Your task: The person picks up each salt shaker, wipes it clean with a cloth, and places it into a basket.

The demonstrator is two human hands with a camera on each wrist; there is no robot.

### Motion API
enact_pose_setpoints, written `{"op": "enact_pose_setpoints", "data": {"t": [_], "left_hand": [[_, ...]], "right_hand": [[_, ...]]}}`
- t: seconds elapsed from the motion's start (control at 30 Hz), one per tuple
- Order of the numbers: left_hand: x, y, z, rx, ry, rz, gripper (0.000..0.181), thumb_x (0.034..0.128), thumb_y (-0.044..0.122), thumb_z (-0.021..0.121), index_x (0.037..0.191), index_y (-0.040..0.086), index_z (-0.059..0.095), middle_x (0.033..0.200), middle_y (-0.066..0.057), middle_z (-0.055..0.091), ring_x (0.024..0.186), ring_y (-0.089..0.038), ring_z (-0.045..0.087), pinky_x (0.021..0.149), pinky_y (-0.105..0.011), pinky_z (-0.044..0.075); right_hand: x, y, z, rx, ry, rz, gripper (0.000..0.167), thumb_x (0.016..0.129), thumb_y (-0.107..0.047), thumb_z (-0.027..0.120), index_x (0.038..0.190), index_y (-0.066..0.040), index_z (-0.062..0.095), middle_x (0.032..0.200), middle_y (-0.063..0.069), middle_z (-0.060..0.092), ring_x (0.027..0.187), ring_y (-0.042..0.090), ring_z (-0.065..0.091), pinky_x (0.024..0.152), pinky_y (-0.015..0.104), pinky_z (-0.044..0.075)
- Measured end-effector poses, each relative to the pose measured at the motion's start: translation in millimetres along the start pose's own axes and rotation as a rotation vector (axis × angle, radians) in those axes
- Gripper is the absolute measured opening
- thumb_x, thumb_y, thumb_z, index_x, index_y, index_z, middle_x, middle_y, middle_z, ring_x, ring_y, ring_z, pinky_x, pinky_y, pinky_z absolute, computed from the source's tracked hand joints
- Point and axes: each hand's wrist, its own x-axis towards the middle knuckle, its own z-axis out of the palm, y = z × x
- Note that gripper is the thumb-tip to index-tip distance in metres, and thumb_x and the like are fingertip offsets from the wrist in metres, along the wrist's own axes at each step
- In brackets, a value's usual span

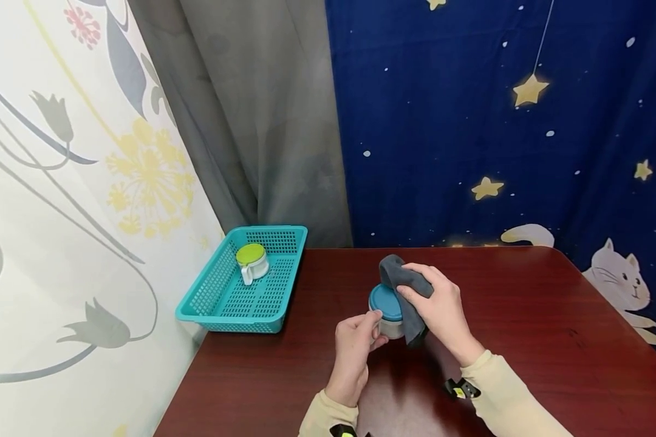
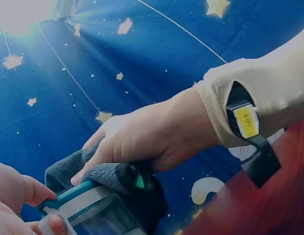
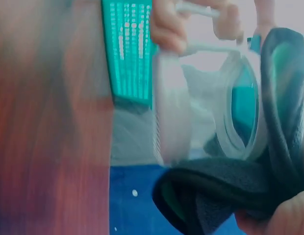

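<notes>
Above the table, my left hand (image 1: 352, 352) grips a small clear seasoning jar (image 1: 392, 329) by its white handle, with the thumb near the rim of the blue lid (image 1: 384, 301). A folded dark grey cloth (image 1: 412, 318) is held in my right hand (image 1: 443, 306) and lies against the lid and the jar's right side. In the left wrist view, the cloth (image 2: 68, 171) touches the lid's edge. The right wrist view shows the transparent jar (image 3: 203, 112) tipped sideways, with the cloth (image 3: 225, 181) around its lower side and lid end.
At the table's back left stands a turquoise perforated basket (image 1: 229, 325). Inside it sits a similar jar (image 1: 258, 267) with a green lid and white handle. The dark red table (image 1: 525, 315) reaches back to a grey curtain (image 1: 284, 121) and a blue starry one (image 1: 443, 121).
</notes>
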Motion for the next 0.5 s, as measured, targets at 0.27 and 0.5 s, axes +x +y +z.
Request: {"op": "enact_pose_setpoints", "data": {"t": [0.27, 0.5], "left_hand": [[15.9, 14.4, -0.1, -0.01, 0.025, 0.051, 0.05, 0.0895, 0.022, 0.074, 0.06, -0.008, 0.048, 0.058, -0.007, 0.044, 0.062, -0.025, 0.06, 0.07, -0.045, 0.06], [22.5, 20.5, -7.5, -0.004, 0.016, 0.063, 0.053, 0.0908, 0.023, 0.073, 0.067, -0.017, 0.047, 0.056, -0.006, 0.041, 0.057, -0.023, 0.051, 0.072, -0.048, 0.059]], "right_hand": [[-6.7, -16, 7, 0.035, 0.131, -0.036, 0.045, 0.085, -0.03, 0.083, 0.127, -0.033, 0.067, 0.114, -0.011, 0.061, 0.1, 0.01, 0.065, 0.075, 0.025, 0.055], [-18.2, -24, 12, 0.024, 0.1, -0.123, 0.046, 0.083, -0.025, 0.085, 0.125, -0.034, 0.068, 0.115, -0.014, 0.06, 0.106, 0.008, 0.063, 0.083, 0.024, 0.054]]}}
